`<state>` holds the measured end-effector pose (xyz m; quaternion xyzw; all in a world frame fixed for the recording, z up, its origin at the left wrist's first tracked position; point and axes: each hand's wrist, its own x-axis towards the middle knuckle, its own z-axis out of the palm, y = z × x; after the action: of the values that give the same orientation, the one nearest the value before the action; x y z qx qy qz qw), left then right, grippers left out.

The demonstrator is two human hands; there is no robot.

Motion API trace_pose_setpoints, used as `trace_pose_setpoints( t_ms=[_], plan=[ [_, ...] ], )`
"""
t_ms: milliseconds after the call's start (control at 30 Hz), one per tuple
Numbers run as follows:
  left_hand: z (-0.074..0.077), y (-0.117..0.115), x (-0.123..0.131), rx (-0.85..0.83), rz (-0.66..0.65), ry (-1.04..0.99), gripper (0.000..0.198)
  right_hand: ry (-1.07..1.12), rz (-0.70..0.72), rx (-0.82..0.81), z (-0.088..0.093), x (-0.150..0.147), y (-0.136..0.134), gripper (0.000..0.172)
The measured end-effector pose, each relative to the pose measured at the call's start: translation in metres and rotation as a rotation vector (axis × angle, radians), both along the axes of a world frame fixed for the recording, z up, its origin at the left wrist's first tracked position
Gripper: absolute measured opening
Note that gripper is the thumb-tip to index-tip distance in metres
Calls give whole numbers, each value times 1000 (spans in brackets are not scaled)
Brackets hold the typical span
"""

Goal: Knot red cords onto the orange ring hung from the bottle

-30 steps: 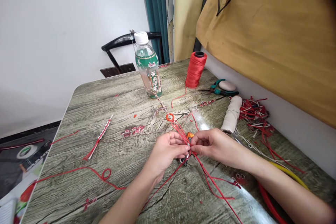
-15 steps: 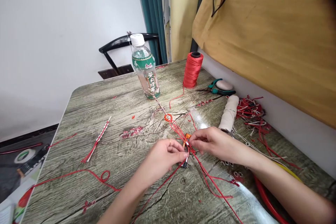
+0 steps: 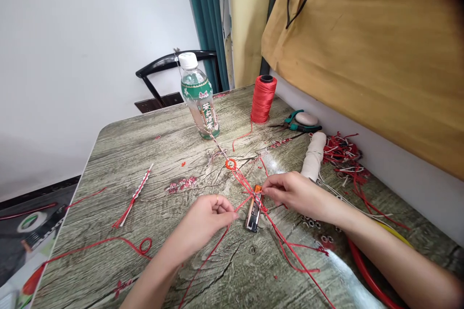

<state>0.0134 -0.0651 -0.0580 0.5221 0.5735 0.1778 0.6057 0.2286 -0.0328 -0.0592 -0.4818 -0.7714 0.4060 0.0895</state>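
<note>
Red cords (image 3: 243, 181) run from an orange-red ring (image 3: 231, 164) toward me and cross in a knotted part between my hands. Pinched in my left hand (image 3: 217, 210) is a red cord, stretched from the knot down to the left. My right hand (image 3: 282, 190) is closed at the knot's right side, its fingertips pinching a cord end there. Beneath the cords lies a lighter (image 3: 253, 217) with an orange top. A twisted string ties the ring to a plastic drink bottle (image 3: 199, 101), which stands upright behind it.
A red thread spool (image 3: 263, 100), green-handled pliers (image 3: 299, 123), a white cord roll (image 3: 313, 157) and a heap of cord scraps (image 3: 342, 154) sit along the right. On the left lies a red-and-white braided piece (image 3: 136, 193). Small metal rings (image 3: 311, 223) lie by my right forearm.
My left hand has moved left, away from the knot, drawing its red cord out. More of the lighter shows. My right hand stays close to the knot.
</note>
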Motion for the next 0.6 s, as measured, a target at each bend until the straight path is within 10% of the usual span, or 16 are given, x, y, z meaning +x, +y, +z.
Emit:
trace_pose_setpoints(
  t_ms=[600],
  plan=[
    [-2, 6, -38, 136, 138, 208, 16, -20, -188, 183, 5, 2, 6, 23]
  ],
)
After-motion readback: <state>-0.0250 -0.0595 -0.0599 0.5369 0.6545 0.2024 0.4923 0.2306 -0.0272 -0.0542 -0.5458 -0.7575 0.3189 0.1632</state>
